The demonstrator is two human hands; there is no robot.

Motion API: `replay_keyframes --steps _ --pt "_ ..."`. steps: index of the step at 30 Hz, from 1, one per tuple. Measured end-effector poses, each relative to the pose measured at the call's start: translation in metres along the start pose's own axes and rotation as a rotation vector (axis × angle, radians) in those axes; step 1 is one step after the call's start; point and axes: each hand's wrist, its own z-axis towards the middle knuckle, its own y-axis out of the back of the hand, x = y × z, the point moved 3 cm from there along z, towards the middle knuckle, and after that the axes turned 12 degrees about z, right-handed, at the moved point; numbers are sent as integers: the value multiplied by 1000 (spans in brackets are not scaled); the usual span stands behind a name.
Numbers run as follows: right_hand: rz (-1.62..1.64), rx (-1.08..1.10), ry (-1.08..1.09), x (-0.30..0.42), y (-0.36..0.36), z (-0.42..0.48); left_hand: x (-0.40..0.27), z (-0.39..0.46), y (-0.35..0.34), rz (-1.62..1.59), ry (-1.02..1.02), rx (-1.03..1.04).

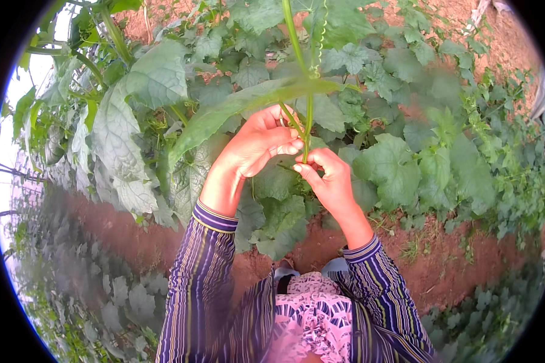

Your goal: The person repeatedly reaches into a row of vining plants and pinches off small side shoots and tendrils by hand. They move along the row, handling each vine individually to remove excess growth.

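Note:
A green vine stem [309, 115] with a leaf stalk branching off it rises in front of me. My left hand [265, 143] has its thumb and fingertips at the fork of stem and stalk; a ring shows on one finger. Just below, my right hand [324, 174] pinches the lower stem between thumb and forefinger. A broad green leaf [236, 106] spreads over my left hand. Beside the upper stem hangs a coiled tendril [322, 36]. Whether anything small lies between my fingertips cannot be told.
Large lobed leaves [386, 163] fill the bed ahead and to the right. More big leaves [122, 131] hang on the left, near a green fruit [54, 145]. Reddish bare soil [436, 267] runs across near my feet, with low plants [131, 299] behind it.

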Motion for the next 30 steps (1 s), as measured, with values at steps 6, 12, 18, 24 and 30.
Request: replay_keyframes --steps 6,12,18,24,30 --pt "-15 -13 -4 -4 -4 -12 9 0 -11 47 68 -125" --pt "180 -169 -44 -6 -10 -27 -2 -19 -32 253 -27 -271" --pt "64 143 -366 -24 -10 -28 -13 -41 -42 263 1 -309" --pt "872 237 -613 -32 -4 -32 -12 -42 -38 153 11 -251" --pt "814 232 -610 -40 -10 -39 10 -60 -38 37 -59 -412"
